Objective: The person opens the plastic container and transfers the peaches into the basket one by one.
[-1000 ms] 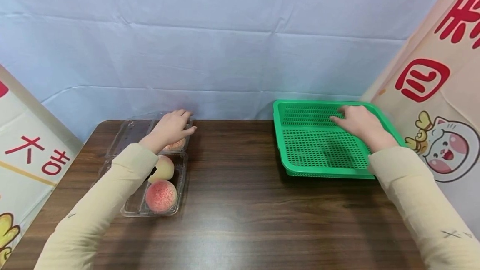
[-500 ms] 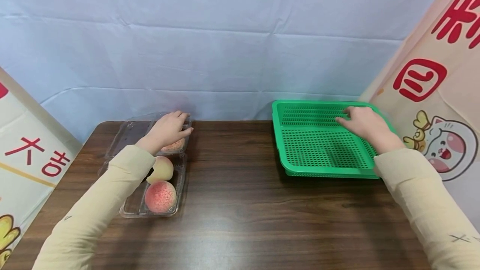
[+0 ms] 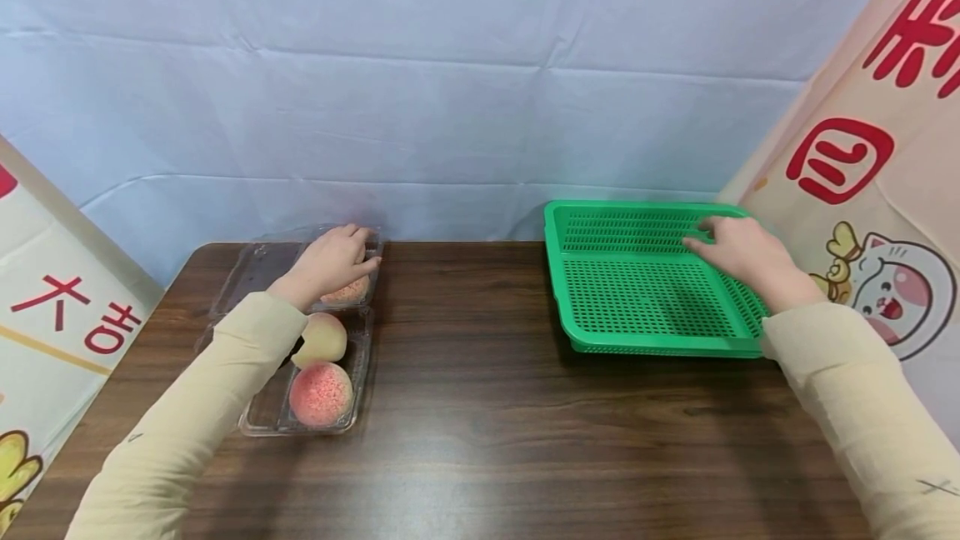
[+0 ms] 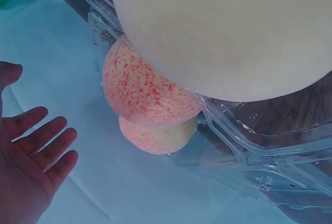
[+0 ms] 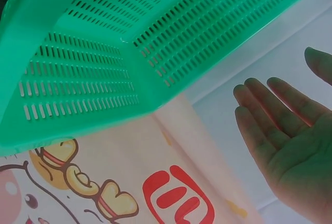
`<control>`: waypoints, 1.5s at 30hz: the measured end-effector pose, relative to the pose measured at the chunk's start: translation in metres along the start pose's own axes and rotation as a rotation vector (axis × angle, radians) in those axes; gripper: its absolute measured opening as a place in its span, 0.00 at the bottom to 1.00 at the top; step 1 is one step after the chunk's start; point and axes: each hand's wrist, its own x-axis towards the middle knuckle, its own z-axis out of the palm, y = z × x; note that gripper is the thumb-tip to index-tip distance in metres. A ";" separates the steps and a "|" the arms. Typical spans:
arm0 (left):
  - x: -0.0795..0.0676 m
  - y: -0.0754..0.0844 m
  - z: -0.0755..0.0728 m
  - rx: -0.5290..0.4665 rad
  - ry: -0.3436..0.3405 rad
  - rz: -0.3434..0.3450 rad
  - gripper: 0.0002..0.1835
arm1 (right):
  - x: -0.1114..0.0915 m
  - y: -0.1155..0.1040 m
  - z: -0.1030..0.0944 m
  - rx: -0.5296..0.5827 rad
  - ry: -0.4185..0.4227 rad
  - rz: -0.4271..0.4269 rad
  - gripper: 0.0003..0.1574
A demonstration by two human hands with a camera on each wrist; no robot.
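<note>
My left hand [image 3: 324, 263] hovers over the far part of a clear plastic fruit container [image 3: 258, 422] on the left, fingers loosely extended and holding nothing. Beneath it a speckled peach [image 3: 347, 290] is partly covered. Nearer to me lie a pale yellow peach [image 3: 324, 338] and a pink-red peach [image 3: 321, 394]. In the left wrist view the pale peach [image 4: 223, 32] looms close, with two speckled peaches, one [image 4: 145, 86] overlapping the other [image 4: 161, 136], apart from the fingers. Above the right side of a green perforated basket [image 3: 637, 298] is my right hand [image 3: 750, 257], its fingers relaxed and nothing in them.
Both containers stand on a brown wooden table [image 3: 465, 407]. A pale blue cloth [image 3: 450, 107] hangs behind its back edge. Printed banners flank the table, the right banner [image 3: 892, 248] close beside the basket.
My right hand has drifted to the right above the basket. The left hand has shifted very slightly left. Peaches and both containers stay where they were.
</note>
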 end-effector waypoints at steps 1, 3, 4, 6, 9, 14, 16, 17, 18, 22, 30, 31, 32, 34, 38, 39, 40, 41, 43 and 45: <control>0.000 -0.001 0.000 -0.004 -0.004 -0.006 0.30 | -0.001 0.001 0.000 0.002 0.000 -0.002 0.44; 0.000 -0.003 0.001 -0.010 -0.006 -0.017 0.30 | -0.002 0.003 0.000 0.001 0.002 -0.003 0.44; 0.001 -0.004 0.001 -0.012 -0.008 -0.021 0.30 | -0.003 0.003 0.000 0.001 0.002 -0.002 0.43; 0.001 -0.005 0.002 -0.012 -0.009 -0.029 0.30 | -0.004 0.005 0.000 0.002 0.000 -0.002 0.44; 0.002 -0.008 0.003 -0.018 -0.008 -0.039 0.30 | -0.006 0.007 0.000 0.006 -0.001 0.004 0.45; 0.001 -0.011 0.004 -0.032 -0.007 -0.055 0.30 | -0.008 0.013 -0.001 0.017 -0.012 0.028 0.49; 0.001 -0.013 0.005 -0.033 -0.006 -0.057 0.30 | -0.009 0.015 -0.002 0.019 -0.017 0.033 0.49; 0.001 -0.013 0.005 -0.032 -0.010 -0.056 0.30 | -0.010 0.016 -0.002 0.020 -0.018 0.036 0.49; 0.001 -0.013 0.005 -0.030 -0.014 -0.056 0.30 | -0.011 0.017 -0.002 0.021 -0.020 0.039 0.49; 0.001 -0.015 0.004 -0.024 -0.036 -0.060 0.31 | -0.014 0.021 -0.003 0.019 -0.019 0.046 0.48; -0.001 -0.020 0.005 -0.058 -0.082 -0.090 0.30 | -0.019 0.025 -0.005 0.014 -0.011 0.058 0.48; -0.001 -0.020 0.005 -0.059 -0.083 -0.090 0.30 | -0.019 0.026 -0.005 0.019 -0.010 0.056 0.48; -0.002 -0.020 0.006 -0.059 -0.083 -0.089 0.30 | -0.019 0.026 -0.005 0.022 -0.009 0.058 0.48; -0.002 -0.020 0.006 -0.059 -0.082 -0.087 0.29 | -0.021 0.028 -0.005 0.027 -0.009 0.065 0.49; -0.003 -0.020 0.006 -0.064 -0.075 -0.082 0.28 | -0.023 0.030 -0.006 0.039 -0.009 0.076 0.50; -0.003 -0.020 0.006 -0.068 -0.074 -0.083 0.28 | -0.024 0.031 -0.006 0.038 -0.008 0.079 0.49; -0.004 -0.021 0.006 -0.071 -0.073 -0.086 0.28 | -0.024 0.032 -0.006 0.039 -0.006 0.079 0.49; -0.005 -0.021 0.006 -0.074 -0.073 -0.089 0.27 | -0.025 0.033 -0.007 0.037 -0.005 0.081 0.49; -0.006 -0.021 0.007 -0.078 -0.071 -0.092 0.23 | -0.026 0.035 -0.007 0.033 0.004 0.086 0.49; -0.006 -0.022 0.008 -0.078 -0.065 -0.092 0.18 | -0.027 0.037 -0.007 0.026 0.015 0.093 0.49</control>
